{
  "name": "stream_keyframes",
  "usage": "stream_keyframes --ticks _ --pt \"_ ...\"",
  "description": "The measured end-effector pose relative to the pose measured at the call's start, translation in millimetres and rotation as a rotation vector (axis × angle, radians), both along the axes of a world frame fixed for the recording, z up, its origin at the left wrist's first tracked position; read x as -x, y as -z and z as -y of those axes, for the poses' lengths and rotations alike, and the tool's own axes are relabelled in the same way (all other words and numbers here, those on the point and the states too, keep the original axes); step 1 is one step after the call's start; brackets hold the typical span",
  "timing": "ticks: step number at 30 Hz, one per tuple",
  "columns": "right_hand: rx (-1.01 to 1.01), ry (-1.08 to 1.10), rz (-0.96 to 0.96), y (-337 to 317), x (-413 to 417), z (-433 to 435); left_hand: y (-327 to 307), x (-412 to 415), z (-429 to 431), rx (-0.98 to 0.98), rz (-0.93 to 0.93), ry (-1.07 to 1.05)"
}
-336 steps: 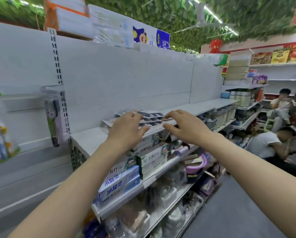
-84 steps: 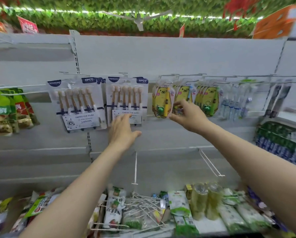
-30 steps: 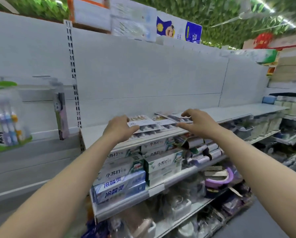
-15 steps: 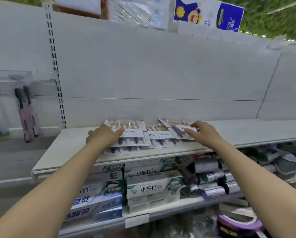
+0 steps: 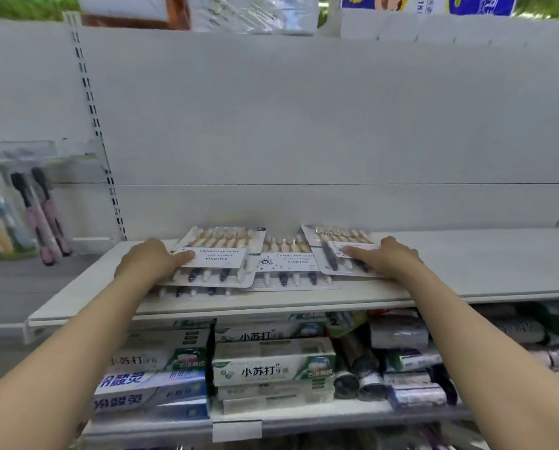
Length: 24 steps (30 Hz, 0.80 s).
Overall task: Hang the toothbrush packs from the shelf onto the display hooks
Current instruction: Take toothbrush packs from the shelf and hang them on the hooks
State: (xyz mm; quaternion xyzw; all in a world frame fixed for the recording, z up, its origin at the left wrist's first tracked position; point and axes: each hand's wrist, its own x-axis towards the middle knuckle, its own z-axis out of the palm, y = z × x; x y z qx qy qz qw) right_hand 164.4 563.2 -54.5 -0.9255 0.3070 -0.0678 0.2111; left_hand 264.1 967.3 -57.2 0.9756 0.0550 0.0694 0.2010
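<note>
Several flat toothbrush packs with white label cards lie on the white shelf [image 5: 482, 264]. My left hand [image 5: 148, 261] grips the left edge of the left pack [image 5: 223, 251], thumb on its label; another pack [image 5: 190, 292] lies under it. My right hand [image 5: 391, 258] holds the right pack [image 5: 340, 245] at its right side, thumb on top. The middle pack [image 5: 288, 264] lies untouched between them. The fingers under both packs are hidden.
Toothbrush packs [image 5: 41, 216] hang on hooks at the far left, past the slotted upright rail [image 5: 93, 125]. Toothpaste boxes [image 5: 271, 368] and dark tubes [image 5: 356, 358] fill the shelf below. The back panel is bare and the shelf runs on to the right.
The view has closed in on the shelf. Both hands have settled onto the outer packs, the left thumb now on the left pack's label and the right thumb on the right pack.
</note>
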Motion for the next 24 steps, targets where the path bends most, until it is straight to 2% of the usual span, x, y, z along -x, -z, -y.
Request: stream_keyframes --ticks 5,10,16,19,24 --pt "-0.005 0.017 0.055 -3.5 -5.4 -7.7 3.4 12.5 17.0 -0.048 -0.022 -0.001" --pt "-0.027 -0.086 0.175 5.1 -3.8 -37.2 2.7 25.5 27.3 -0.023 -0.044 0.005" --pt "-0.033 -0.077 0.076 3.3 0.1 -41.8 3.1 48.1 26.3 0.034 -0.037 -0.025" --pt "-0.035 -0.075 0.096 1.8 3.2 -42.5 3.5 62.7 22.7 0.017 -0.013 -0.044" --pt "-0.349 -0.015 0.289 5.8 11.8 -39.4 2.2 78.1 15.8 -0.009 -0.007 -0.053"
